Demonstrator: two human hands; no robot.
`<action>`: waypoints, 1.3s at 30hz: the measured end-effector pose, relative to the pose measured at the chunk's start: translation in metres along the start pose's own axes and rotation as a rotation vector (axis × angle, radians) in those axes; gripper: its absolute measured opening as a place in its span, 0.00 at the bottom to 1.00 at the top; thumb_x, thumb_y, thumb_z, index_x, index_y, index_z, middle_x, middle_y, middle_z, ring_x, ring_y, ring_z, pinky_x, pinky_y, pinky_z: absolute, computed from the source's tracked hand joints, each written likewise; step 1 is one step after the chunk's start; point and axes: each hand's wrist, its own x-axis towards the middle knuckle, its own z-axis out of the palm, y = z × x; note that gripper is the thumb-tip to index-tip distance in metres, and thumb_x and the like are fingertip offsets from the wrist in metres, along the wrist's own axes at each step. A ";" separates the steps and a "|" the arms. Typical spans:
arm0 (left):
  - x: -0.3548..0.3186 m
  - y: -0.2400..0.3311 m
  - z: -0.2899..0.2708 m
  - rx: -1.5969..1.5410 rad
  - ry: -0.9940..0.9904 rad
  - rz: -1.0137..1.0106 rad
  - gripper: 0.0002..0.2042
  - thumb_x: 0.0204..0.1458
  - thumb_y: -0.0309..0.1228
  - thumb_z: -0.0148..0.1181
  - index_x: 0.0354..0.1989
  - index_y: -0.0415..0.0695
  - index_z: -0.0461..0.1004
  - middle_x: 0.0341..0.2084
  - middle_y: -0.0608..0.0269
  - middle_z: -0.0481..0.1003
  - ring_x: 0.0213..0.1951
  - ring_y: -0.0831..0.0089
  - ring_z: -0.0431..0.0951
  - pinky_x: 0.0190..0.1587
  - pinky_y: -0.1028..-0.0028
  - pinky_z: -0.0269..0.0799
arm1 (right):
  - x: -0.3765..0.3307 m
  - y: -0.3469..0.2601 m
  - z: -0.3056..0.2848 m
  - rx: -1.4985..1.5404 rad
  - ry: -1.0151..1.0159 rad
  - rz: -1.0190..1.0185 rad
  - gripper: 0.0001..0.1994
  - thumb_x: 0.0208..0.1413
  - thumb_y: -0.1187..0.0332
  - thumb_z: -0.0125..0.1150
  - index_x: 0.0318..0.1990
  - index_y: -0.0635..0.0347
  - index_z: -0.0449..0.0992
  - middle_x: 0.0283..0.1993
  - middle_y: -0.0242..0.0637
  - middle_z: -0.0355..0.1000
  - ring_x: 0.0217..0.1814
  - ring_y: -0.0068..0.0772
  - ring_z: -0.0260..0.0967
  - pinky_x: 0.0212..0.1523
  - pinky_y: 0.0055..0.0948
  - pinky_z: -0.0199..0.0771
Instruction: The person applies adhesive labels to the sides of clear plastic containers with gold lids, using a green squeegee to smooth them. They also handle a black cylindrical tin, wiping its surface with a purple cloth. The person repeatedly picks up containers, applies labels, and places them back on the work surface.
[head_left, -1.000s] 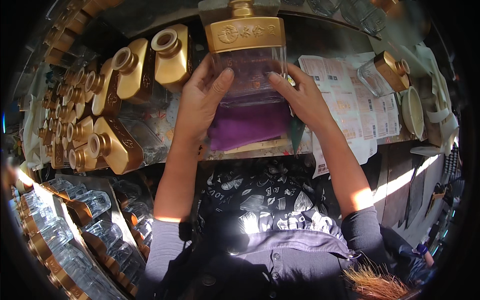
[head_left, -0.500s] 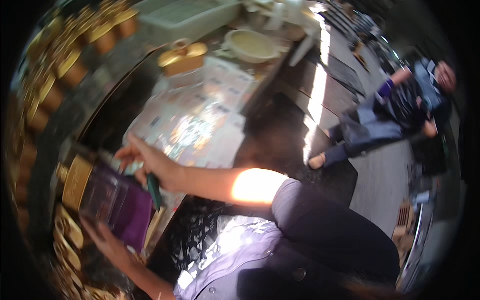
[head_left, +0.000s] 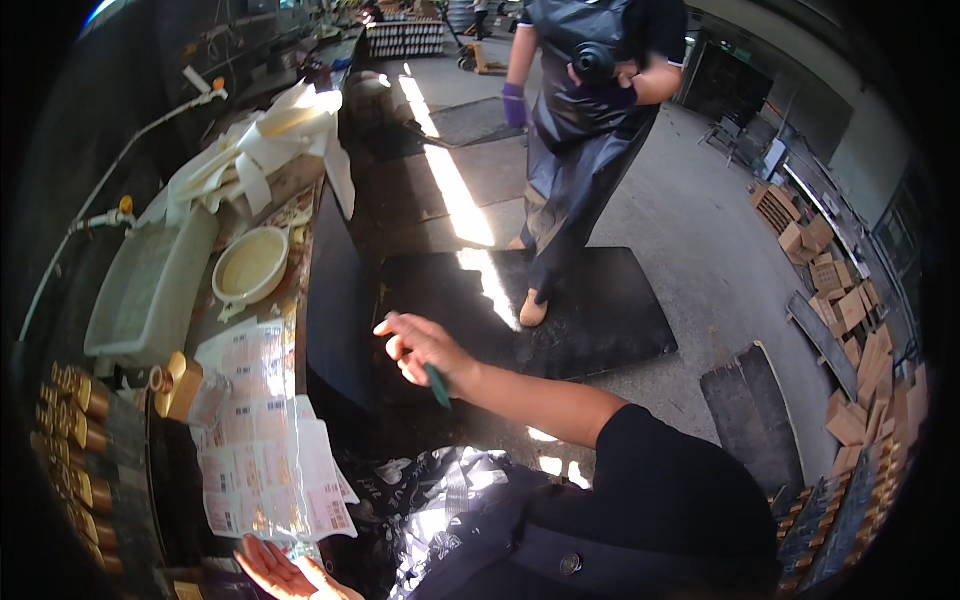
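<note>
My right hand point(head_left: 425, 352) is raised over the floor beyond the bench edge, its fingers closed round a slim tool with a dark green handle point(head_left: 437, 386). The tool's working end is mostly hidden by the fingers. Low in the picture, my left hand point(head_left: 280, 572) lies palm up with fingers stretched out, holding nothing I can see. It is beside the near edge of printed label sheets point(head_left: 255, 455) spread on the bench. A clear bottle with a gold top point(head_left: 180, 388) stands at the left of the sheets.
Rows of gold-topped bottles point(head_left: 85, 440) line the left. Farther along are a pale plastic tub point(head_left: 150, 290), a round cream basin point(head_left: 250, 268) and crumpled white sheeting point(head_left: 260, 145). Ahead, a person in a dark apron point(head_left: 590, 150) stands on a black mat point(head_left: 610, 315). Cardboard pieces point(head_left: 850, 310) lie at right.
The view has swung round to the right and levelled. My right hand, still with the green tool, has left the area over the sheets. My left hand no longer appears beside a gold-topped bottle.
</note>
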 end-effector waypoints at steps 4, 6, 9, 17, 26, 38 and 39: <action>-0.011 -0.017 0.028 -0.009 -0.229 -0.023 0.34 0.51 0.19 0.58 0.66 0.39 0.50 0.59 0.43 0.60 0.58 0.52 0.65 0.60 0.58 0.66 | 0.013 -0.066 -0.070 0.165 0.251 -0.299 0.25 0.59 0.42 0.51 0.45 0.58 0.67 0.29 0.32 0.65 0.08 0.17 0.54 0.08 0.18 0.53; -0.019 -0.055 0.026 -0.195 -0.292 -0.137 0.32 0.51 0.19 0.57 0.65 0.38 0.51 0.59 0.43 0.61 0.57 0.53 0.66 0.59 0.60 0.66 | 0.017 -0.107 -0.087 0.345 0.276 -0.397 0.26 0.60 0.41 0.47 0.47 0.57 0.67 0.29 0.33 0.66 0.07 0.19 0.53 0.07 0.20 0.53; -0.020 -0.027 0.034 -0.169 -0.385 -0.267 0.34 0.51 0.23 0.59 0.66 0.38 0.49 0.59 0.45 0.61 0.58 0.54 0.66 0.60 0.61 0.64 | 0.017 -0.164 -0.108 0.319 0.207 -0.591 0.31 0.57 0.35 0.44 0.47 0.56 0.67 0.30 0.35 0.68 0.08 0.23 0.54 0.09 0.20 0.54; -0.023 -0.028 0.043 -0.112 -0.455 -0.193 0.32 0.52 0.29 0.61 0.64 0.39 0.53 0.57 0.48 0.64 0.57 0.57 0.67 0.58 0.63 0.65 | 0.013 -0.232 -0.139 0.098 0.643 -0.766 0.35 0.53 0.33 0.49 0.42 0.63 0.66 0.29 0.36 0.69 0.13 0.21 0.55 0.15 0.19 0.53; -0.016 -0.013 0.047 -0.158 -0.425 -0.103 0.25 0.55 0.30 0.57 0.61 0.36 0.59 0.54 0.50 0.68 0.53 0.62 0.71 0.56 0.68 0.67 | 0.008 -0.228 -0.132 -0.389 0.838 -0.835 0.22 0.60 0.50 0.52 0.32 0.64 0.73 0.23 0.37 0.73 0.23 0.24 0.69 0.28 0.21 0.65; 0.027 0.036 0.130 -0.503 -0.843 -0.328 0.24 0.61 0.34 0.51 0.65 0.42 0.57 0.52 0.56 0.69 0.52 0.66 0.72 0.53 0.69 0.70 | -0.106 -0.170 -0.057 -0.275 0.413 -0.750 0.15 0.63 0.56 0.48 0.29 0.57 0.67 0.17 0.27 0.62 0.13 0.16 0.57 0.15 0.15 0.55; 0.031 0.034 0.141 -0.622 -0.889 -0.383 0.24 0.61 0.33 0.50 0.64 0.41 0.56 0.52 0.55 0.69 0.52 0.66 0.73 0.53 0.69 0.70 | -0.111 -0.164 -0.047 -0.272 0.354 -0.701 0.16 0.63 0.56 0.48 0.29 0.57 0.67 0.17 0.28 0.62 0.12 0.17 0.56 0.14 0.15 0.55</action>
